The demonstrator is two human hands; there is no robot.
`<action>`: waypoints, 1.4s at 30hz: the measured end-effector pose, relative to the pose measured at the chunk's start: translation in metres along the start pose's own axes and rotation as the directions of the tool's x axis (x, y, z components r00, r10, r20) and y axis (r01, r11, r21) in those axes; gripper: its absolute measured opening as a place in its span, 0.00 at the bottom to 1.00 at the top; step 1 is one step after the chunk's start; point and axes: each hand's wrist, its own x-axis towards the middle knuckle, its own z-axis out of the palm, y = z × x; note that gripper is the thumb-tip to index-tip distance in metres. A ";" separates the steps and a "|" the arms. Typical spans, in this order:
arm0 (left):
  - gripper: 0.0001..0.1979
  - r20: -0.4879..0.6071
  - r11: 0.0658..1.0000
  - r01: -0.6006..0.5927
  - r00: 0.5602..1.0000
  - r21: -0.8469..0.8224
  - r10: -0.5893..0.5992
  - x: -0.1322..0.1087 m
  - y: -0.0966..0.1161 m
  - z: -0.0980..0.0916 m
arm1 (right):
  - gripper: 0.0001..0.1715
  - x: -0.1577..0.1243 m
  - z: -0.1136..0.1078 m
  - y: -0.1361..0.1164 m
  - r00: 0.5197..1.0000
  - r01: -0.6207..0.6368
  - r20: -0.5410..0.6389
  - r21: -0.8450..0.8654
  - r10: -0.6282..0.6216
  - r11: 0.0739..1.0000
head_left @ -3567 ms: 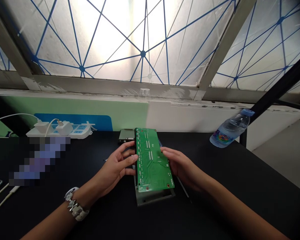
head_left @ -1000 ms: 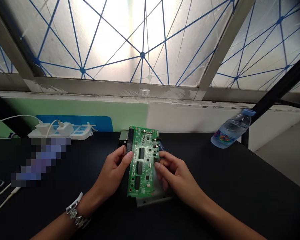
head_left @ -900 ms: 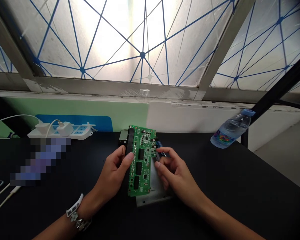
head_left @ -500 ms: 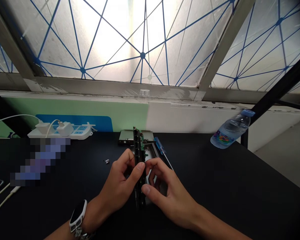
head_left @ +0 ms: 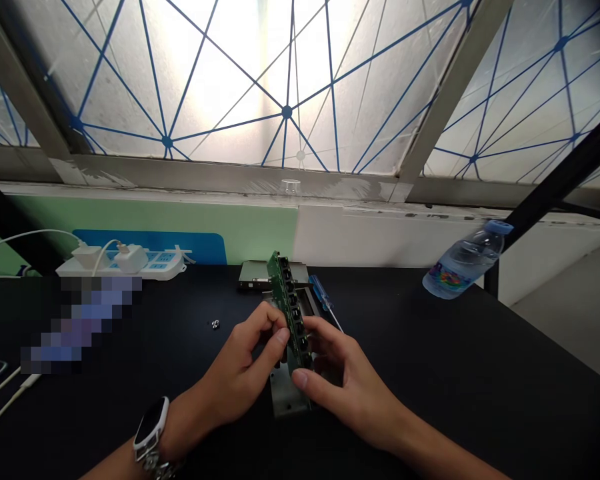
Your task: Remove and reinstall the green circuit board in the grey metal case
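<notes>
Here, the person's left hand (head_left: pixel 250 363) pinches a long green circuit board lined with black sockets (head_left: pixel 293 310), tilted on edge above a grey metal casing (head_left: pixel 287 399); the right hand (head_left: pixel 349 381) grasps its other side. A blue-handled screwdriver (head_left: pixel 321 291) lies beside the casing.

Smooth circuit board (head_left: pixel 277 285) here, plastic sockets (head_left: pixel 295 313) lining it! Dull metal casing (head_left: pixel 286 398) below, and by the matt surface (head_left: pixel 430 360)'s far edge, a glossy, clear plastic bottle (head_left: pixel 463 260).

Blown-out glare from the window (head_left: pixel 245 73)
</notes>
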 end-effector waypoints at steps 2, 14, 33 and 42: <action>0.12 -0.038 0.999 0.032 0.999 -0.023 -0.033 0.001 -0.003 0.000 | 0.25 0.001 -0.001 -0.001 1.000 0.018 0.004 -0.001 -0.018 1.000; 0.28 -0.174 0.903 0.140 0.958 -0.405 -0.227 0.020 -0.009 -0.036 | 0.26 0.004 -0.023 -0.001 0.956 0.292 0.088 -0.324 -0.279 0.900; 0.14 -0.179 0.748 0.322 0.846 -0.580 -0.502 0.017 -0.006 -0.023 | 0.10 0.010 -0.050 0.007 0.863 0.194 -0.285 -0.576 -0.417 0.794; 0.08 -0.207 0.745 0.325 0.827 -0.583 -0.523 0.013 -0.012 -0.024 | 0.15 0.009 -0.044 0.005 0.903 0.163 -0.309 -0.397 -0.299 0.903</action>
